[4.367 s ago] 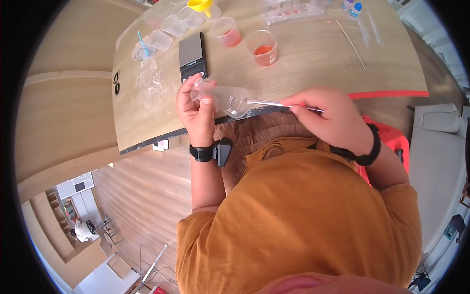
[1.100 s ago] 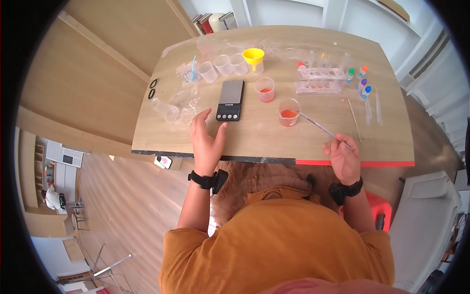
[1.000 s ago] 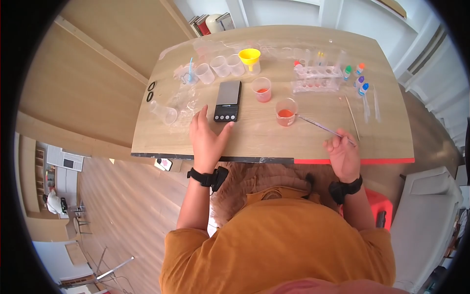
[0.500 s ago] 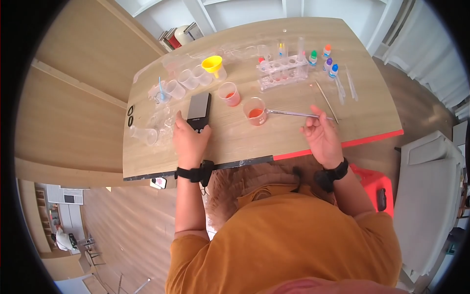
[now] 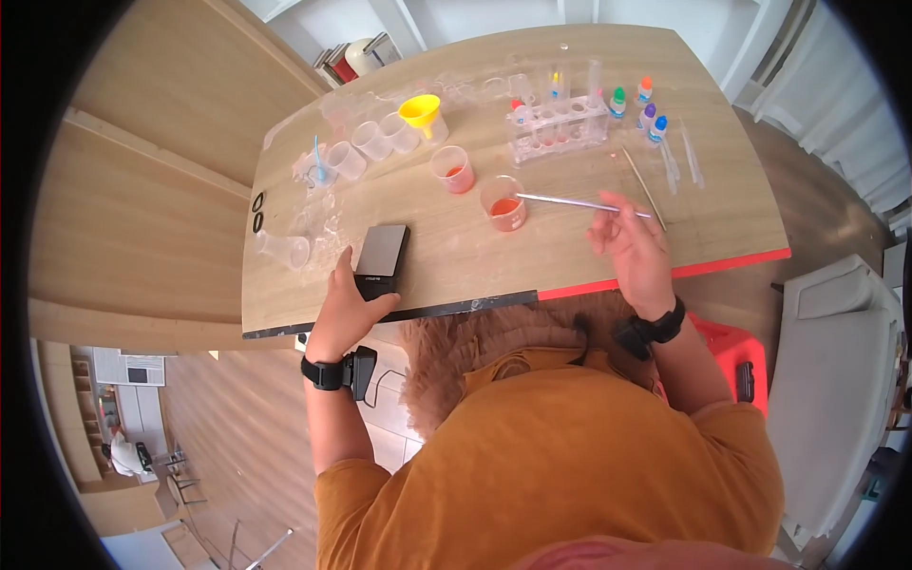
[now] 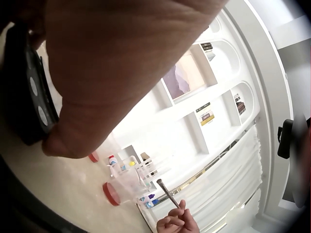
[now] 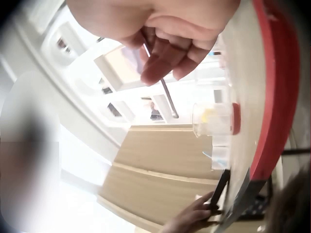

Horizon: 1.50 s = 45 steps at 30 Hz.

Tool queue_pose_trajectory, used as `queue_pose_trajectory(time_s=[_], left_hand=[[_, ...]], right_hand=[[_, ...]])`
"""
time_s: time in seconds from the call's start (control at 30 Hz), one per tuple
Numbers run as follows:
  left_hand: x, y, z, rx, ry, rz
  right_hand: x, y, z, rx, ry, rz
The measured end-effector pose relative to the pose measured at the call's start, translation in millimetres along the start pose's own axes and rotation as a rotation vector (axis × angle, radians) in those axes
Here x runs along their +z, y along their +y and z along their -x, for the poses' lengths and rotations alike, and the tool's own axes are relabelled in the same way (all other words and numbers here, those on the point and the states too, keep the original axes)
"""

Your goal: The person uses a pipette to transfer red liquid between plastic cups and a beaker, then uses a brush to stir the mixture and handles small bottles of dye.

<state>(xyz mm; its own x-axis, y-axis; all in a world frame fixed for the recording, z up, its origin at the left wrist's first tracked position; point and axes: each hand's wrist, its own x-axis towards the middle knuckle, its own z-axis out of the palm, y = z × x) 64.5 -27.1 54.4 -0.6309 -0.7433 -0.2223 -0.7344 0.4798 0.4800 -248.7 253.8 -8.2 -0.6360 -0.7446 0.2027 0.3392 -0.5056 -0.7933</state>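
My left hand (image 5: pixel 350 306) grips the near end of the black digital scale (image 5: pixel 384 252), close to the table's front edge; its buttons show beside the thumb in the left wrist view. My right hand (image 5: pixel 635 249) pinches a thin metal rod (image 5: pixel 570 200) between thumb and fingers, above the table. From the head, the rod's far end overlaps the rim of a clear beaker (image 5: pixel 508 215) with red liquid; in the right wrist view the rod (image 7: pixel 167 97) hangs in the air. A second cup (image 5: pixel 456 178) with red liquid stands behind and to the left.
Behind are several clear cups (image 5: pixel 348 163), a yellow funnel (image 5: pixel 420 111) and a test-tube rack (image 5: pixel 559 133). Dropper bottles (image 5: pixel 657 130), a wooden stick (image 5: pixel 644 188) and droppers (image 5: pixel 694 163) are at the right. A clear flask (image 5: pixel 285 251) lies at the left, near two black rings (image 5: pixel 257 222).
The conical flask that I held 4.4 s ago now lies on the table. Since half a second ago, my left hand has drawn the scale nearer the front edge. My right hand still holds the rod.
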Motion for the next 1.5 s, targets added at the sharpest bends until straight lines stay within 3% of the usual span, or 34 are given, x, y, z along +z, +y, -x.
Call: queue_pose_trajectory(time_s=[0.03,0.07,0.13,0.2,0.23,0.33,0.53,0.63,0.73,0.83,0.9,0.93,0.97,1.03,1.1,1.17,1.27,1.33,1.43,1.5], left_hand=[[-0.3,-0.2,0.5,-0.001,0.001,0.001],[-1.0,0.4,0.4,-0.014,-0.024,0.053],[-3.9,6.8,1.7,-0.022,-0.047,0.105],[-8.1,20.3,5.4,-0.2,-0.094,0.516],[-7.4,12.1,1.0,-0.198,-0.094,0.517],[-2.4,-9.7,-12.4,-0.283,-0.167,1.082],[13.0,-35.3,-20.2,-0.252,-0.238,1.252],[19.1,-33.4,-16.3,-0.168,-0.284,1.297],[29.8,-20.2,-8.0,-0.209,-0.295,1.463],[45.8,-2.3,-4.8,-0.225,-0.287,1.607],[67.1,-13.1,-12.9,0.218,-0.666,1.99],[76.4,-10.7,-13.2,0.234,-0.715,2.109],[83.0,-9.7,-11.0,0.234,-0.714,2.113],[79.8,10.4,-1.2,0.157,-0.637,2.033],[84.3,12.3,-6.5,0.107,-0.631,2.045],[93.5,10.0,-23.7,0.221,-0.724,2.188],[88.4,35.7,-30.6,0.257,-0.667,2.174],[89.0,44.0,-33.2,0.279,-0.655,2.142],[91.9,49.6,-33.6,0.255,-0.635,2.108],[91.1,52.2,-32.1,0.267,-0.64,2.117]], right_hand=[[8.1,-6.7,-4.6,-0.057,-0.062,0.184],[19.1,-12.5,-9.6,-0.057,-0.062,0.184],[44.4,-22.6,-22.0,-0.103,-0.105,0.577],[61.7,-33.9,-36.8,-0.135,-0.165,0.739],[68.4,-36.4,-43.4,-0.162,-0.226,0.899],[83.5,-33.9,-55.6,-0.268,-0.232,1.043],[86.3,-26.6,-72.5,-0.166,-0.306,1.246],[87.7,-29.2,-73.7,-0.034,-0.281,1.086],[80.1,-16.1,-73.2,-0.16,-0.213,0.905],[77.8,-19.9,-75.4,-0.142,-0.246,1.089],[71.3,-17.9,-80.7,-0.161,-0.187,0.98],[69.1,-17.4,-82.3,-0.175,-0.128,0.868],[67.2,-19.1,-81.9,-0.174,-0.131,0.87],[69.8,-27.7,-79.6,0.003,-0.007,0.804],[69.1,-26.5,-78.5,-0.031,-0.025,0.857],[67.6,-18.6,-78.2,-0.068,-0.046,0.906],[70.3,-8.5,-74.1,-0.135,-0.121,0.913],[77.2,-15.7,-70.9,0.043,-0.038,0.682],[59.9,-15.3,-72.9,0.099,0.077,0.562],[55.7,-11.5,-73.7,0.084,0.077,0.624]])
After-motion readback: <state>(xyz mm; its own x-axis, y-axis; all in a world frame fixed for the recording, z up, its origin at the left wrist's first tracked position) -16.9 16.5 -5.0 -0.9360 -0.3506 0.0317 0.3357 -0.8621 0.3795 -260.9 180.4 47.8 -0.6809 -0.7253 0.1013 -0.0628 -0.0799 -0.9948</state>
